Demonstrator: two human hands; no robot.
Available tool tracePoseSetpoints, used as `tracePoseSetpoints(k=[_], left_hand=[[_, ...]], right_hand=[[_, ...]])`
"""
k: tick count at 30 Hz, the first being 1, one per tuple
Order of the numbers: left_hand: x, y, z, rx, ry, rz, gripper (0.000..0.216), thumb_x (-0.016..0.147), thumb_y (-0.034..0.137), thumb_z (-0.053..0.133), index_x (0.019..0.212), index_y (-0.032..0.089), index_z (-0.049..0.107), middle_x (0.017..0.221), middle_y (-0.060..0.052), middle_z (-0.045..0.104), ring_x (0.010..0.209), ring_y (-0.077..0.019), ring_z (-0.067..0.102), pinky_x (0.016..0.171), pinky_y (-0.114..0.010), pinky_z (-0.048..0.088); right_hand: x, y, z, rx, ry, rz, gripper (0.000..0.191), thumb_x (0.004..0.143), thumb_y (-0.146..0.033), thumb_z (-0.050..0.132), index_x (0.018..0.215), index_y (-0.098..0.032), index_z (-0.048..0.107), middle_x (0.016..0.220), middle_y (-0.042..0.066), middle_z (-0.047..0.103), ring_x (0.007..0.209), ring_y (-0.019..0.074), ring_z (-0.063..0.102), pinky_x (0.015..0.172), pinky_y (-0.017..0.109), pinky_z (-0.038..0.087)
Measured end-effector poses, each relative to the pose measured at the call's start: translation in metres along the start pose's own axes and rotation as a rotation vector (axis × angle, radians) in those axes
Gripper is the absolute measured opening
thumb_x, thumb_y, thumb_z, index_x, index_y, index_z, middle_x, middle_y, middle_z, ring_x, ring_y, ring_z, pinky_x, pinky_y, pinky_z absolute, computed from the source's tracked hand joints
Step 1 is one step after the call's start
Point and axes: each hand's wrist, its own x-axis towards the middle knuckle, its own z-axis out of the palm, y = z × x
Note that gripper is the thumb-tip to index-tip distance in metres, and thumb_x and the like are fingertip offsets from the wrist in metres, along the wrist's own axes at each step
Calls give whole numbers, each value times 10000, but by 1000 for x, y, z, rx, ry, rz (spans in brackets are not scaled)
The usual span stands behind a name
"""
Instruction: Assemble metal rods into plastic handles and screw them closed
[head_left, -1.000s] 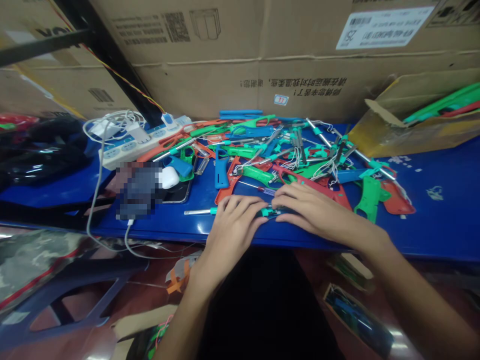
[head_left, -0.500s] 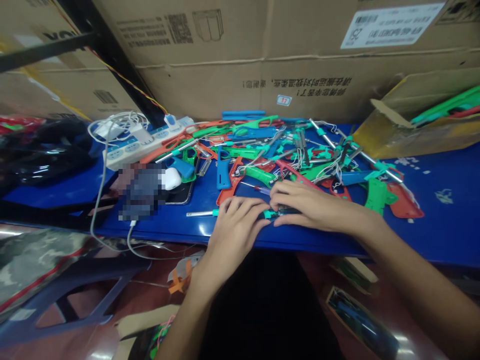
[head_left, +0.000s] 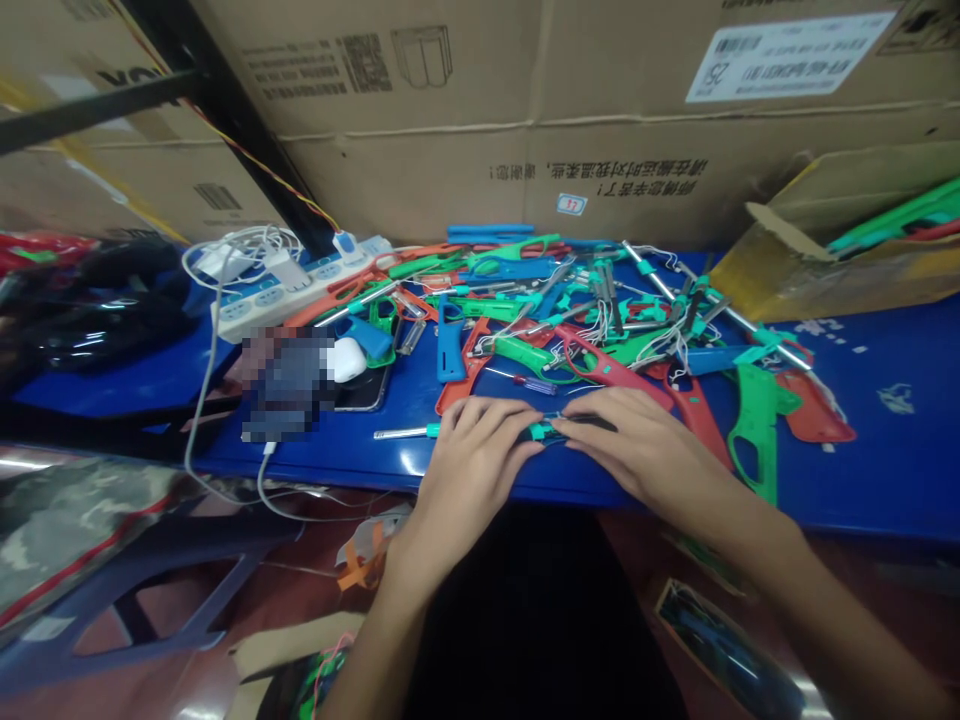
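My left hand (head_left: pixel 480 450) is closed around a lighter assembly, with the fingers over its teal part. Its thin metal tube (head_left: pixel 401 433) sticks out to the left, low over the blue table. At the other end my right hand (head_left: pixel 630 435) pinches a dark part of the same assembly, mostly hidden by the fingers. A small screwdriver with a purple handle (head_left: pixel 538 385) lies just beyond the hands. Behind it spreads a pile of lighter pieces: a red handle shell (head_left: pixel 611 368), a green handle shell (head_left: pixel 756 430), a blue handle shell (head_left: pixel 450 340), metal tubes and white wires.
At the left stand a white power strip (head_left: pixel 277 300) with coiled cables and a phone (head_left: pixel 367 392) with a white earbud case (head_left: pixel 346 360) on it. An open carton (head_left: pixel 847 270) holding lighters is at the right. Large cardboard boxes (head_left: pixel 480 100) wall off the back.
My right hand has shifted slightly right and its grip has changed, uncovering the screwdriver handle. My left hand keeps its hold on the assembly. The view has moved a little.
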Motion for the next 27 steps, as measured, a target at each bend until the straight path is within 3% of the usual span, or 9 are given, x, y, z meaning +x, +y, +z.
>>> tracePoseSetpoints(k=[6, 15, 21, 27], left_hand=[[-2, 1, 2, -11, 55, -15, 341, 1016, 305, 610, 1344, 223, 570, 1268, -50, 692, 1177, -230, 583, 1040, -406, 435], [-5, -1, 5, -26, 86, -26, 383, 1018, 306, 606, 1384, 225, 524, 1311, -65, 672, 1221, -242, 581, 1060, -415, 457], [-9, -1, 8, 74, 231, -42, 306, 964, 367, 686, 1217, 203, 637, 1192, -68, 720, 1132, -262, 606, 998, -434, 467], [-10, 0, 8, 111, 224, -77, 276, 943, 402, 704, 1123, 194, 685, 1139, -63, 726, 1086, -261, 613, 974, -441, 465]], right_hand=[[-9, -7, 10, -51, 93, 22, 272, 1013, -133, 552, 1257, -153, 669, 1159, 100, 727, 1071, 245, 630, 954, 421, 516], [-10, -10, 9, 83, 138, 173, 226, 1035, -261, 566, 1233, -193, 651, 1218, 70, 721, 1168, 233, 638, 1068, 434, 477], [-9, -8, 9, 130, 86, 192, 238, 1040, -268, 546, 1243, -192, 646, 1230, 87, 688, 1179, 243, 619, 1049, 450, 505], [-7, -8, 8, 127, 42, 168, 223, 1043, -231, 523, 1194, -188, 681, 1215, 102, 666, 1174, 262, 595, 1017, 462, 516]])
